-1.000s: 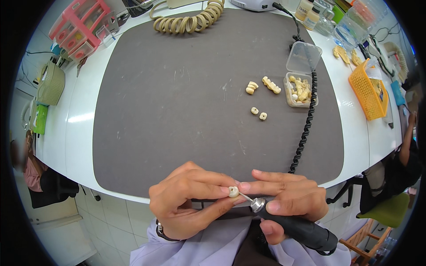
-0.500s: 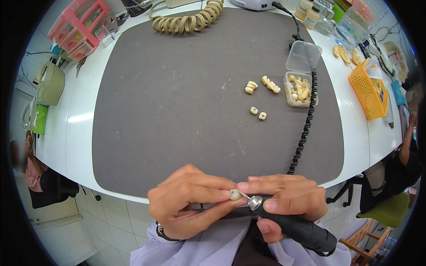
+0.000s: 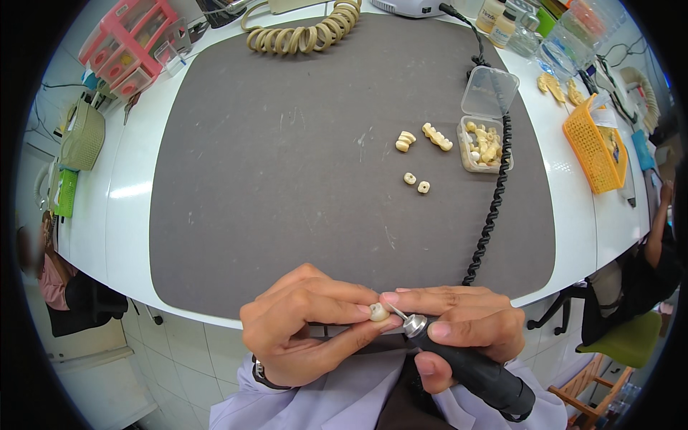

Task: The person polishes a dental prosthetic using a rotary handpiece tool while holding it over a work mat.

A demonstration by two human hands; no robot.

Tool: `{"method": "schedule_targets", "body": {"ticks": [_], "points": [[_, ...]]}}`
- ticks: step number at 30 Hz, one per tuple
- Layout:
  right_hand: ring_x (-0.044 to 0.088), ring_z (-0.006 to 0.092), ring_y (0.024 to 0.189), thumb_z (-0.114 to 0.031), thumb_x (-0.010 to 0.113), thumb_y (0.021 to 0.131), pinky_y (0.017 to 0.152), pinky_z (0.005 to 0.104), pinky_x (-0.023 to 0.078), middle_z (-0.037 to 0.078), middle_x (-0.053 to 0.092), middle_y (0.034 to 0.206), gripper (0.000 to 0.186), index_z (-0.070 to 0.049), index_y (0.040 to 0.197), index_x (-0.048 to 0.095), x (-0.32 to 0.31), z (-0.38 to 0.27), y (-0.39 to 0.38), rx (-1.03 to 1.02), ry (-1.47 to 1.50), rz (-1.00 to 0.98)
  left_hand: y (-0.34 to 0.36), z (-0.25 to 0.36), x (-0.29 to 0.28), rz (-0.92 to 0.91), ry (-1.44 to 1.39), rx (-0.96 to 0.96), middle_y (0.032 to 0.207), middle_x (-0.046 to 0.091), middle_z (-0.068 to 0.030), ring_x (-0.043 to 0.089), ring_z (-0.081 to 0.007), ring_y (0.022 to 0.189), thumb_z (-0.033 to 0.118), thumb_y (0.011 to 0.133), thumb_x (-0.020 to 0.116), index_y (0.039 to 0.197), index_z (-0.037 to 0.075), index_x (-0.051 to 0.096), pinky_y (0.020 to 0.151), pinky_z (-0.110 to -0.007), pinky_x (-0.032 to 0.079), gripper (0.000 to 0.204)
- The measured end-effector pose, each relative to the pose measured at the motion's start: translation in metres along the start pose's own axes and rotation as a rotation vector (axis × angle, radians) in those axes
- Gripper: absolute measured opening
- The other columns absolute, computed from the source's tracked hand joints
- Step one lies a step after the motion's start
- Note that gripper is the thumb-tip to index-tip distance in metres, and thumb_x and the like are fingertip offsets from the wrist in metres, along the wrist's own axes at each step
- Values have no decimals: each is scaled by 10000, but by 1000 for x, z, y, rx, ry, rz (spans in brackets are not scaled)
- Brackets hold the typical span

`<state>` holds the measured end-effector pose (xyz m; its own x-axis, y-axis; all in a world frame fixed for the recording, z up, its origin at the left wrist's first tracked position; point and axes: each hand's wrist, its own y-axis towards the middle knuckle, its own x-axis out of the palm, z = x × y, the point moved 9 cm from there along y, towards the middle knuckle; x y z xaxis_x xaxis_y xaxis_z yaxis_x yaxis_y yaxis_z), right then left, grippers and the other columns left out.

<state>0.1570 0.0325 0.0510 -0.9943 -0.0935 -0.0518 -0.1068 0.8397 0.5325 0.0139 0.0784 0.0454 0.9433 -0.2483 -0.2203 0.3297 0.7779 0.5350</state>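
Over the front edge of the desk, my left hand (image 3: 304,326) pinches a small cream dental crown (image 3: 378,313) between its fingertips and thumb. My right hand (image 3: 476,319) is wrapped round a black dental handpiece (image 3: 481,371) with a silver collar. From the collar a thin bur (image 3: 396,312) points at the crown's right side; whether it touches is too small to tell. The right fingertips reach across to meet the left ones beside the crown. Farther off on the grey mat (image 3: 287,179) lie two single crowns (image 3: 416,183) and two joined tooth pieces (image 3: 438,137).
A clear box with a raised lid (image 3: 491,93) holds several tooth pieces. Along it runs a black coiled cord (image 3: 489,222). An orange basket (image 3: 595,147) stands right, pink drawers (image 3: 129,46) far left, a beige coiled hose (image 3: 304,36) at the back. Two people sit at the sides.
The handpiece has turned slightly, its rear end swinging a little left and down. The crown has shifted slightly in my left fingertips. Things on the mat stay put.
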Motion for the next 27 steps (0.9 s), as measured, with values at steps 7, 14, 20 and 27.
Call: {"method": "schedule_targets", "body": {"ticks": [7,14,20,27], "points": [[644,411,1028,12,759,747,824,474,555,138,661,753,343,-17,1023,557,-1,-2,2,13,-6,-19,0,-2,1,-16,-14,-36,728,702,-109,602,-107,590,-1,650,839,828,46,612,560,-225,375,292],[652,395,1021,15,767,734,842,473,548,144,673,765,332,-9,1005,576,2,-3,5,13,-49,-51,1,-1,0,-5,0,-24,745,707,-116,607,-113,602,-15,645,827,831,45,607,568,-231,382,295],[659,387,1009,21,764,732,837,462,552,135,673,740,316,5,993,587,0,0,1,-15,-48,5,0,-1,1,-3,6,-36,749,706,-114,605,-116,604,-23,645,820,835,48,608,568,-234,382,293],[664,380,1000,29,758,733,825,438,556,129,663,693,329,8,1009,580,0,-1,0,-79,-73,21,0,0,0,22,11,-44,755,705,-123,588,-114,607,-24,641,823,822,44,608,564,-235,388,289]]}}
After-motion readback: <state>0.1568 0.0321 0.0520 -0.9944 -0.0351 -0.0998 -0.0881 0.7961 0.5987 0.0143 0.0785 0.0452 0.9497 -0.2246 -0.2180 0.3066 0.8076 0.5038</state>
